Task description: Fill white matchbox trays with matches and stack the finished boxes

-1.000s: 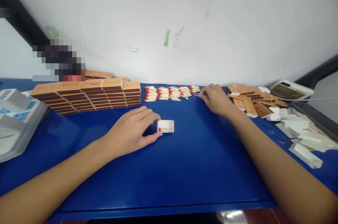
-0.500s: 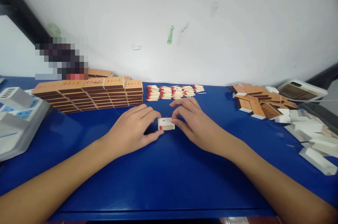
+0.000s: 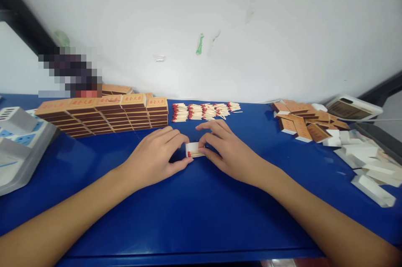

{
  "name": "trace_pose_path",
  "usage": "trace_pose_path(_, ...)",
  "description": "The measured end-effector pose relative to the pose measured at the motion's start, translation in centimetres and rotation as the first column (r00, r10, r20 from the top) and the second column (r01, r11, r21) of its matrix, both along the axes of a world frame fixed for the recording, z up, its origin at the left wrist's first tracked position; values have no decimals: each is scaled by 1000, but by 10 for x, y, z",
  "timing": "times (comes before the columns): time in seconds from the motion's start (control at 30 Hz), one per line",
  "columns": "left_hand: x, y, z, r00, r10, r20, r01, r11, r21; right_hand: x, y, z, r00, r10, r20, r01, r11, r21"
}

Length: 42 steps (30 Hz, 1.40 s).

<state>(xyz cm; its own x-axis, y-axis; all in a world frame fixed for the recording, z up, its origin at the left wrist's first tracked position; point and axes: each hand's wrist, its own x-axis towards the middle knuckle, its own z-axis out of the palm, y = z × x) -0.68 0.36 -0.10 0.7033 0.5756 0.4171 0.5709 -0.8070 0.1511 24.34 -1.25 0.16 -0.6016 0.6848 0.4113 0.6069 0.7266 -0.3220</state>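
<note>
A small white matchbox tray [image 3: 192,146] lies on the blue table in front of me, with a few red-headed matches [image 3: 195,154] along its near side. My left hand [image 3: 160,151] steadies the tray's left end between thumb and fingers. Over the right end, my right hand [image 3: 220,145] is closed in a pinch, its fingertips at the tail ends of the matches and partly hiding the tray. Behind the tray lie loose matches [image 3: 195,112] in several small piles, heads to the left.
Stacked matchboxes [image 3: 125,112] form a wall at the left rear. Scattered matchbox sleeves [image 3: 301,120] and white trays [image 3: 361,154] lie on the right, near a phone-like white object [image 3: 354,107]. A grey-white box with slots [image 3: 21,145] stands far left. A white wall [image 3: 251,49] closes the back.
My right hand has come slightly left and down over the tray. The match whose red head showed above the others is no longer visible there. The left hand keeps its hold.
</note>
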Motion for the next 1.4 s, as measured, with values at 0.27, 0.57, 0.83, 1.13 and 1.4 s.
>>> trace_pose_path(0.27,-1,0,0,1000,-17,24,18,998,-68,63,57,-14,865,-491,-105,497,867,39)
trace_pose_path(0.57,-1,1,1,999,5,33,-1,993,-121,118,100,-40,758,-629,170,635,772,24)
trace_pose_path(0.83,-1,2,-1,999,8,43,-2,991,-135,117,100,-43,788,-598,142,595,801,68)
trace_pose_path(1.13,-1,2,-2,999,6,48,1,991,-137,113,94,-37,779,-592,205,603,797,12)
trace_pose_path(1.4,0,1,-2,998,-6,68,15,990,-143,35,37,-3,961,-233,-147,217,969,-120)
